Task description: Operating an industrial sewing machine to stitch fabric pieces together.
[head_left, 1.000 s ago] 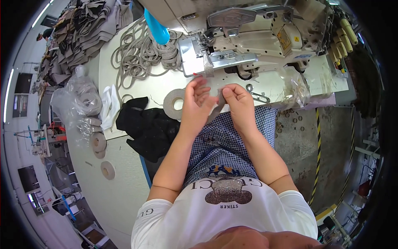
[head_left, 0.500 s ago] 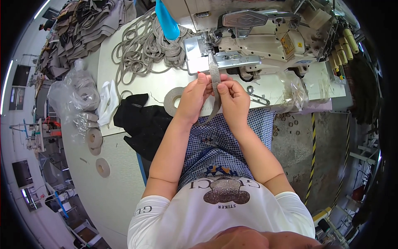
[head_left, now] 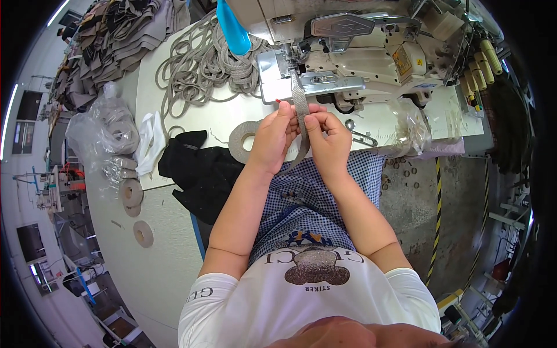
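Workshop setting: pale worktable (head_left: 191,124) over concrete floor, with an industrial sewing machine (head_left: 348,52) at its far edge as landmark. One grey webbing strip (head_left: 300,107) runs from the machine's needle area toward the person, passing between both hands. Left hand (head_left: 272,139), just in front of the machine, pinches the strip's left edge; right hand (head_left: 328,139), beside it, pinches the right edge. One roll of grey tape (head_left: 242,139) lies left of the left hand. One heap of grey cord (head_left: 200,64) sits left of the machine. One black cloth (head_left: 200,168) lies nearer, at the table edge. Two small tape rolls (head_left: 132,194) lie farther left.
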The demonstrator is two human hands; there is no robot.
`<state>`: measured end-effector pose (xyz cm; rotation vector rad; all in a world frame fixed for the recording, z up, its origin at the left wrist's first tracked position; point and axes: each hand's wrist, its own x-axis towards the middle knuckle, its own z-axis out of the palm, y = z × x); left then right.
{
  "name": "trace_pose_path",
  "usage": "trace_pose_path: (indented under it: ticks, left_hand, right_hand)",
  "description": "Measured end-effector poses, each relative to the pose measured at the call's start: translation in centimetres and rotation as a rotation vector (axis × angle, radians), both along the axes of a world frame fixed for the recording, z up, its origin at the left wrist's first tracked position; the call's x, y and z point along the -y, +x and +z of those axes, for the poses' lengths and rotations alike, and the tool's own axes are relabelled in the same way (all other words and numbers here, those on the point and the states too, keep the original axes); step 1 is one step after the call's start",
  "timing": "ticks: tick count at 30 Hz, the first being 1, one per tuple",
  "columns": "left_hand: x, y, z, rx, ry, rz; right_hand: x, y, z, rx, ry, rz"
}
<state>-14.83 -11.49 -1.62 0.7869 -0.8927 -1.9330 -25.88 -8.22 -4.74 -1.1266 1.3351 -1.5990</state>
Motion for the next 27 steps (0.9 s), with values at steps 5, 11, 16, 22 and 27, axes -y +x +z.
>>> trace_pose_path:
  ticks: [5,11,16,22,27]
  left_hand:
    - [-0.4,-0.3,0.7,0.024,-0.023,0.013]
    - [-0.2,-1.0,0.1,0.087,-0.055,0.053]
    - [0.0,-1.4,-0.5,0.088,-0.075,0.110]
    - [-0.4,-1.3,0.2,0.006,0.032,0.082]
    - [-0.5,-1.6,0.5,-0.081,0.088,0.111]
  right_hand:
    - [0.0,0.0,0.0,-0.012,-0.011,-0.019]
    - [-0.3,-0.1,0.7,-0.085,0.023,-0.009]
    - [-0.7,-0.2,0.9,-0.178,-0.013,-0.037]
    - [-1.1,-0.5,1.1,-0.087,0.124,0.036]
    - [-0.9,-0.7,0.5,0.045,0.117,0.069]
